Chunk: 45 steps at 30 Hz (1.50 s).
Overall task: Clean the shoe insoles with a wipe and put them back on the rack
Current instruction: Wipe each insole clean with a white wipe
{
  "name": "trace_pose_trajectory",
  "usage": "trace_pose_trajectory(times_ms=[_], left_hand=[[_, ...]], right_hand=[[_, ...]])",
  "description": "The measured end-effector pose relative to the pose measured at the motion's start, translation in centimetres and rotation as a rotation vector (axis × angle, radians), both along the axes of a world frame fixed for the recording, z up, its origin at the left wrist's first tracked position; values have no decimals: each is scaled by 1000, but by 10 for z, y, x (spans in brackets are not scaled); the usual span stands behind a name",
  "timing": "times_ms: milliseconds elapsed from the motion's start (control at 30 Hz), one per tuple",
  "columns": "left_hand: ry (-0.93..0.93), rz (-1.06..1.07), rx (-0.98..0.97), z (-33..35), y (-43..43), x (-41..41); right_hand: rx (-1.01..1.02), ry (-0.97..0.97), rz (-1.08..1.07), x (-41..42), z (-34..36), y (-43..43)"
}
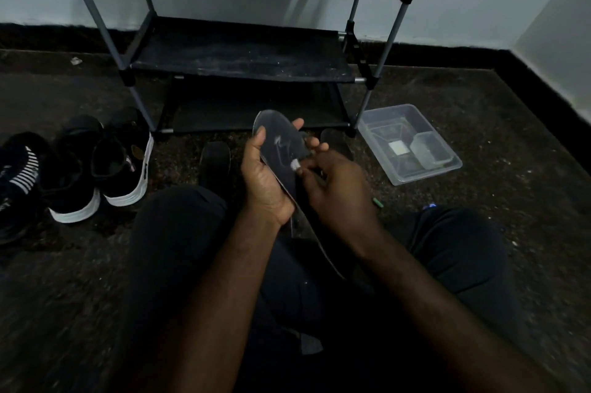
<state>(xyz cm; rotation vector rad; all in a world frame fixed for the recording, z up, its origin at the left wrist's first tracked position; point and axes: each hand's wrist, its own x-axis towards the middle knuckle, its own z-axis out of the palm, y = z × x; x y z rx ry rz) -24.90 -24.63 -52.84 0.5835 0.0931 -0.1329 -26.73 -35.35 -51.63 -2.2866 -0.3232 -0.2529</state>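
Insole (281, 144) is resting in your left hand (265, 181), above your lap, its toe end pointing up toward the rack (243, 50). Your thumb is curling over its left edge and your fingers are wrapping behind it, with the tips showing past the right edge. Your right hand (335, 191) is pinching a small white wipe (295, 165) against the dark face of the insole near its middle, fingers drawn in tight. Black shoes (121, 165) with white soles are standing on the floor to your left. A clear plastic container (380, 127) is lying beside the rack's right foot.
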Motion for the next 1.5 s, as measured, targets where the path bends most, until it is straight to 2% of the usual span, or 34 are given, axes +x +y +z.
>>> trace_pose_trajectory(times_ms=[100, 133, 233, 300, 400, 467, 500, 600, 667, 767, 833, 900, 1033, 1067, 1200, 1267, 1367, 1400, 1500], left_hand=[[16, 12, 7, -3, 2, 2], [17, 6, 8, -4, 2, 1], [26, -28, 31, 0, -2, -2], [37, -28, 41, 1, -6, -3], [49, -23, 17, 0, -5, -1], [59, -29, -15, 0, -2, -1], [57, -35, -25, 0, -2, -1], [43, -45, -10, 3, -3, -3], [46, -45, 3, 3, -5, -3], [36, -37, -33, 1, -4, -2], [39, -27, -44, 0, -1, 0], [34, -28, -50, 1, 0, 0], [47, -50, -32, 2, 0, -1], [48, -45, -33, 2, 0, -1], [26, -8, -41, -3, 0, 3], [14, -20, -56, -4, 1, 3], [2, -39, -76, -3, 1, 2], [-3, -38, -76, -3, 1, 2], [9, -13, -49, -5, 3, 5]], right_hand=[[92, 17, 233, -14, 5, 9], [68, 1, 224, -10, 5, 6], [-93, -56, -42, 11, 0, -7], [-116, -44, -138, 15, -1, -9], [53, 18, 129, -1, 4, 5], [88, 13, 263, -9, 6, 6], [63, -8, 243, -7, 5, 3], [-136, -71, -63, 12, -2, -12], [-161, -55, -160, 13, -2, -14], [88, 31, 51, -2, 3, 2], [161, 64, 219, -11, 5, 7], [107, 4, 187, -4, 4, 2], [-134, -55, -128, 15, 3, -12], [-124, -41, -106, 13, 5, -10], [51, 21, 229, -10, 10, 7], [30, -20, 192, -7, 6, 2], [-47, -36, -87, 11, -1, -14], [-39, -26, -103, 10, -1, -15], [6, -10, 127, -9, 5, 2]])
